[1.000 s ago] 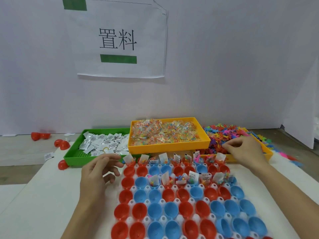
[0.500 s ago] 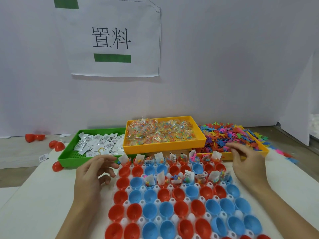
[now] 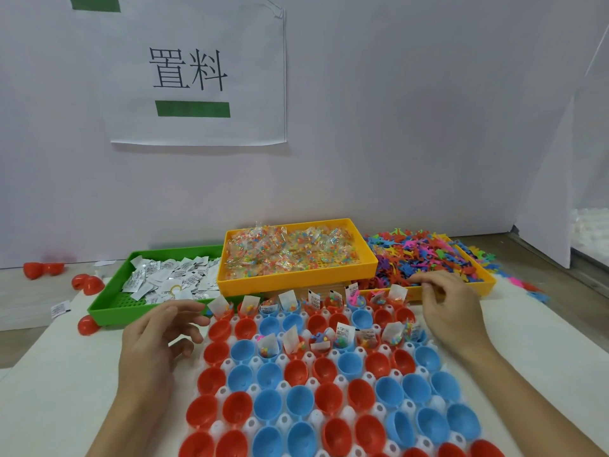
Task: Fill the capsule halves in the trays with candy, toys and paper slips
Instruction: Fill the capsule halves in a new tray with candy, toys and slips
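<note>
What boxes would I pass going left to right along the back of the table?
Green tray of paper slips → yellow tray of candy packets → orange tray of colourful plastic toys.

The front rows of the capsule tray (image 3: 329,420) hold open red and blue halves, so a hand can come down there freely. At the far edge, upright paper slips (image 3: 288,300) and the yellow candy tray (image 3: 296,280) stand in the way.
</note>
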`<state>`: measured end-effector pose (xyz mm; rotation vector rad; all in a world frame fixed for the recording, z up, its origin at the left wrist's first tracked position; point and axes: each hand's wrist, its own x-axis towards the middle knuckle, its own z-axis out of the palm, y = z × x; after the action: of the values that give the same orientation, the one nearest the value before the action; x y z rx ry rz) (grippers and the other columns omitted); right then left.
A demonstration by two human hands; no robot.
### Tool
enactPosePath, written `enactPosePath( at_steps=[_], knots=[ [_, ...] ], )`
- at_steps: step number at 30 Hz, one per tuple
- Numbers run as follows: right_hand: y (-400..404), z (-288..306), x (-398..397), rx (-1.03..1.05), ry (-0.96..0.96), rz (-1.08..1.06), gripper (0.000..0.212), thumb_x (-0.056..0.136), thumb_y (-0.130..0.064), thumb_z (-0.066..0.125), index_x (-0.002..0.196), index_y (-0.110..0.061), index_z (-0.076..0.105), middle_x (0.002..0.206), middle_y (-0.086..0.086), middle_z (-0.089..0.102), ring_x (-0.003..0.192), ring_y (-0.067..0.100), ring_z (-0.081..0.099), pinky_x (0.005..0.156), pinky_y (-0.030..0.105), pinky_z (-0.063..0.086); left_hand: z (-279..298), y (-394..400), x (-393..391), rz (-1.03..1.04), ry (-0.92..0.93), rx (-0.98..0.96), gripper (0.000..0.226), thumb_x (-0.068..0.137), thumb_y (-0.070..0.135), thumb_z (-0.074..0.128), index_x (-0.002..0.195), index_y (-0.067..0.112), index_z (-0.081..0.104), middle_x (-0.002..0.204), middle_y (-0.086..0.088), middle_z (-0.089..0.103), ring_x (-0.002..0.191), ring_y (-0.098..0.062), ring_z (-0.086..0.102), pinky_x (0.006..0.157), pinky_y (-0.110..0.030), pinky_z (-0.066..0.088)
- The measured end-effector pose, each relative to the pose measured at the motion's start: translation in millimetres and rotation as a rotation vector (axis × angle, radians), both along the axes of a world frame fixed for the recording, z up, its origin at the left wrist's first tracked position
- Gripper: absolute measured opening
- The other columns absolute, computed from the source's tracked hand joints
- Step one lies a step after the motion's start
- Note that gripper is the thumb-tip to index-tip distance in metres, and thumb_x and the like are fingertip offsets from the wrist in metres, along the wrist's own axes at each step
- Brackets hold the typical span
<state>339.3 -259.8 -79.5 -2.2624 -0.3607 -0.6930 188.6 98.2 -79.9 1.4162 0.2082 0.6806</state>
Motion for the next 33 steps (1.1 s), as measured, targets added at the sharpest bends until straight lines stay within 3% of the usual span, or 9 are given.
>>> enactPosePath(
  at_steps=[6,11,19,25,29,33],
  knots=[
    [1,-1,2,-0.019,0.05,-0.026,0.017,0.093,-0.01,0.065,0.109,-0.008,0.072,0.102,0.003,0.065,0.103,0.021,0.055,0.087,0.029,0.039,-3,2,1,0.002,-0.008,0.016,0.032,0.089,0.02,0.045,0.084,0.006,0.073,0.077,-0.02,0.068,0.06,-0.02,0.056,0.046,-0.018,0.041],
    [-1,0,4,-0.004,0.063,-0.027,0.009,0.09,-0.009,0.069,0.098,-0.007,0.075,0.095,0.004,0.065,0.097,0.023,0.056,0.083,0.032,0.044,-4,3,2,0.003,-0.013,0.007,0.033,0.092,0.016,0.042,0.084,0.004,0.072,0.077,-0.021,0.068,0.059,-0.02,0.055,0.047,-0.017,0.04],
    [-4,2,6,0.13,0.085,0.018,0.011,0.089,-0.005,0.07,0.098,-0.01,0.075,0.097,0.001,0.067,0.093,0.014,0.058,0.075,0.011,0.039,-7,6,3,-0.002,-0.014,-0.019,0.032,0.085,0.023,0.047,0.086,0.005,0.073,0.078,-0.02,0.068,0.06,-0.02,0.057,0.047,-0.018,0.042],
    [-6,-1,9,0.236,0.119,0.03,0.012,0.089,-0.007,0.072,0.098,-0.013,0.077,0.096,-0.003,0.071,0.092,0.009,0.063,0.077,0.017,0.045,-8,7,5,-0.008,-0.021,-0.027,0.032,0.082,0.026,0.049,0.086,0.004,0.073,0.079,-0.021,0.068,0.059,-0.018,0.058,0.048,-0.017,0.042],
    [-7,-2,10,0.296,0.118,0.028,0.015,0.089,-0.007,0.071,0.101,-0.011,0.078,0.094,-0.006,0.072,0.088,-0.007,0.059,0.075,0.009,0.041,-7,5,4,-0.01,-0.019,-0.026,0.031,0.084,0.024,0.048,0.084,0.006,0.073,0.077,-0.018,0.069,0.058,-0.017,0.057,0.047,-0.016,0.042],
    [-8,-3,12,0.362,0.094,-0.001,0.02,0.092,-0.012,0.068,0.11,-0.007,0.075,0.102,-0.003,0.072,0.092,0.0,0.062,0.078,0.012,0.044,-4,4,4,-0.006,-0.015,-0.024,0.031,0.085,0.022,0.047,0.082,0.007,0.073,0.076,-0.018,0.068,0.057,-0.017,0.057,0.047,-0.017,0.041]
  ],
)
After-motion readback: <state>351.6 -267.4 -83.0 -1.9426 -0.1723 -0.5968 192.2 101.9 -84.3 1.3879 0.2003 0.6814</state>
